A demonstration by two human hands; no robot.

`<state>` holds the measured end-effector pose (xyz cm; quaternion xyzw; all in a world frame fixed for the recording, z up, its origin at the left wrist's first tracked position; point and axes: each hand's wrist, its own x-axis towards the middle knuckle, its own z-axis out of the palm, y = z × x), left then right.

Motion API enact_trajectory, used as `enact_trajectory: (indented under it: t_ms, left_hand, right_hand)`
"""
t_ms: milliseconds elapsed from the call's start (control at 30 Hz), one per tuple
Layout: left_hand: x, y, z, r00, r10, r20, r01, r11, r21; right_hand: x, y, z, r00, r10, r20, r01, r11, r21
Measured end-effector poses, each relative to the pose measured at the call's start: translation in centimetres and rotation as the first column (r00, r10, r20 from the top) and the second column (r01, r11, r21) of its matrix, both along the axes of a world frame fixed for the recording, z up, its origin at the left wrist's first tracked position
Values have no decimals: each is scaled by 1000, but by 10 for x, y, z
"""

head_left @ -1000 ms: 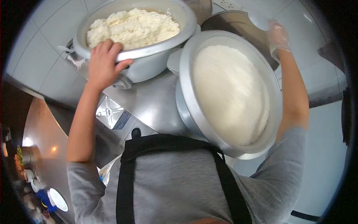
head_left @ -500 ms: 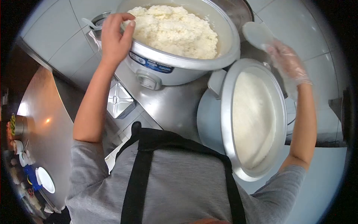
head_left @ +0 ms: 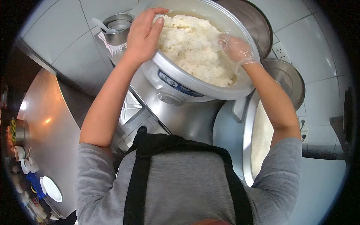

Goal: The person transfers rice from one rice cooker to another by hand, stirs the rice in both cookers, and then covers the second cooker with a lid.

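Note:
Cooked white rice (head_left: 189, 48) fills much of a large silver rice cooker (head_left: 180, 73) with a blue label, which looks tilted. My bare left hand (head_left: 144, 37) is closed over its left rim. Inside the cooker, at the right side of the rice, is my right hand (head_left: 237, 49) in a clear plastic glove. It grips a translucent rice paddle (head_left: 215, 40), whose blade is against the rice and hard to make out. Below my right forearm stands a second pot (head_left: 247, 146) holding a smooth white mass (head_left: 260, 131); my arm covers part of it.
A metal container (head_left: 115, 35) with a white spoon stands on a cloth at the back left. Round metal lids (head_left: 287, 80) lean by the tiled wall, near a power outlet (head_left: 281, 51). A steel counter (head_left: 187, 116) lies under the cooker. Another counter (head_left: 56, 138) bears a white plate (head_left: 51, 189).
My right hand has moved left with the paddle, from above the second pot into the cooker's rice. My left hand stays on the rim. The view has shifted, and the cooker appears farther right.

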<state>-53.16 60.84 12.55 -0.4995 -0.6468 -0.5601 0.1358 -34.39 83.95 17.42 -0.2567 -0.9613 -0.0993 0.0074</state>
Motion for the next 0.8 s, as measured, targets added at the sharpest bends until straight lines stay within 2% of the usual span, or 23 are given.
enact_trajectory:
  t_ms: [133, 233, 333, 433, 467, 533, 633, 700, 767, 800]
  left_hand:
    - [4, 0, 1, 1000, 3, 3, -3, 1000, 0]
    - [0, 4, -3, 1000, -5, -23, 9, 985, 174]
    - [0, 3, -3, 999, 16, -34, -10, 987, 162]
    - [-1, 2, -5, 999, 11, -33, -6, 985, 171]
    - [-1, 2, -5, 999, 18, -34, -11, 982, 188]
    - [-1, 2, -7, 999, 26, -33, -18, 974, 224]
    - [-4, 4, -10, 999, -4, 33, -6, 957, 289]
    - [-4, 4, -12, 996, -42, 82, 13, 947, 320]
    - [-5, 4, -10, 993, -58, 102, 22, 944, 330]
    - [-4, 2, -8, 993, -58, 98, 23, 947, 321]
  right_hand:
    - [-15, -31, -3, 989, 124, -78, -130, 989, -72]
    - [-36, -58, 7, 993, 110, 35, -101, 975, -200]
    - [-44, -53, -23, 976, 199, -88, -217, 923, -319]
    - [-66, -65, -27, 981, 120, 153, -54, 924, -378]
    - [-67, -68, -31, 997, 43, 64, -8, 886, -464]
    - [-67, -50, -49, 984, 164, 63, -116, 879, -463]
    - [-64, -21, -71, 960, 223, 170, -130, 892, -432]
    - [-59, -16, -69, 925, 244, 293, -141, 933, -330]
    - [-54, -35, -45, 859, 267, 438, -219, 963, -159]
    - [-50, -13, -62, 911, 378, 165, -320, 900, -296]
